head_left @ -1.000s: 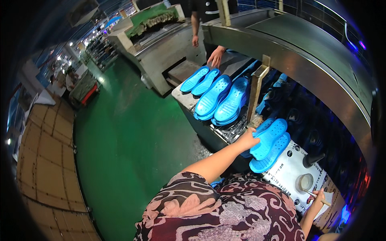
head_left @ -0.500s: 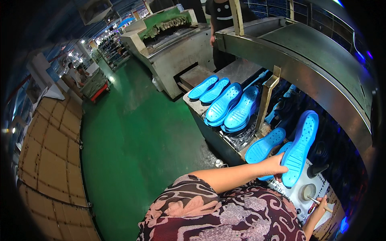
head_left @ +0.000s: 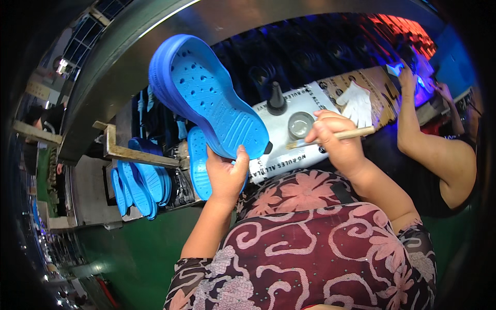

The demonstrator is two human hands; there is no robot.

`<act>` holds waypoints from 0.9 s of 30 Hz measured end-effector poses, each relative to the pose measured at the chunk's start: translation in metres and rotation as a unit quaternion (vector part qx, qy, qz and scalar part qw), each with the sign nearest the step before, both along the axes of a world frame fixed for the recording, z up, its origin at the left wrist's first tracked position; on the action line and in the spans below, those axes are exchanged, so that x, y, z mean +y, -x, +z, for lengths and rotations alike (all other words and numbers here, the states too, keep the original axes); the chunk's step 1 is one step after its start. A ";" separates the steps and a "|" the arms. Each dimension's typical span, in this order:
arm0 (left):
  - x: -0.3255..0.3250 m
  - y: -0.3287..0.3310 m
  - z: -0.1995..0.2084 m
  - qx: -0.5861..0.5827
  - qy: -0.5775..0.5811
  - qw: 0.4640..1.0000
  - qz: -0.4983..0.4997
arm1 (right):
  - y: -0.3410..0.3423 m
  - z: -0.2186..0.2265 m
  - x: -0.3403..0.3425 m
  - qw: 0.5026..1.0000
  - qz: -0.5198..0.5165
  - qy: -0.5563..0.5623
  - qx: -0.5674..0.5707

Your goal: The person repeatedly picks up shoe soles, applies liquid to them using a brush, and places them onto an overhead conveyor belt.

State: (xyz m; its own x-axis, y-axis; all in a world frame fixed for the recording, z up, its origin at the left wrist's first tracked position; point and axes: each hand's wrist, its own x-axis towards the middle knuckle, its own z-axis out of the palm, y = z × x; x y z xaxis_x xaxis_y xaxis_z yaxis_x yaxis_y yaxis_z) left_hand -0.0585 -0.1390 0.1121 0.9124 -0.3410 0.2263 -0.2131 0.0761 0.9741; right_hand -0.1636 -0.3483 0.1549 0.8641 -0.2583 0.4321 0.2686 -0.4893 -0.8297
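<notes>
My left hand (head_left: 227, 173) grips a blue shoe sole (head_left: 206, 93) by its heel end, tilted up so the inner face with its holes shows. In my right hand (head_left: 338, 142) is a brush with a pale wooden handle (head_left: 356, 133). Its bristles point left, toward the sole but apart from it. Just beyond the bristles stands a small clear cup (head_left: 300, 125) on a white printed sheet (head_left: 274, 168). Another blue sole (head_left: 199, 168) lies behind my left hand, partly covered by it and the held sole.
A black cone-tipped bottle (head_left: 276, 101) and a white glove (head_left: 356, 106) lie beyond the cup, near brown cardboard (head_left: 380, 90). More blue soles (head_left: 137, 188) stand at left by a metal post (head_left: 139, 152). A metal hood (head_left: 103, 88) arches overhead. At right is a co-worker's arm (head_left: 421, 129).
My view has swung right, toward the bench. The sole is now held closer, its toe end tilted to the left. My right hand has lifted the brush from the cup.
</notes>
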 end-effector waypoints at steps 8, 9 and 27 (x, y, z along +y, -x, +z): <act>-0.011 0.008 -0.009 -0.086 -0.036 0.995 -0.039 | -0.005 -0.014 0.008 0.989 -0.005 0.091 -0.118; -0.011 0.010 -0.011 -0.084 -0.037 0.995 -0.037 | -0.007 -0.015 0.009 0.984 0.009 0.116 -0.138; -0.008 0.010 -0.022 -0.247 -0.048 0.968 -0.020 | -0.011 -0.027 0.015 0.986 0.018 0.134 -0.099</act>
State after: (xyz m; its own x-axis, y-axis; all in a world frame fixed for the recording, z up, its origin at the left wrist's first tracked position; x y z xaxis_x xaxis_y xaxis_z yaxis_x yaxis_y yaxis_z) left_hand -0.0683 -0.1466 0.0897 0.6865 -0.4140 0.5977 -0.6539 0.0081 0.7566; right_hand -0.1524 -0.3334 0.1283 0.7630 -0.0815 0.6413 0.4335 -0.6714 -0.6011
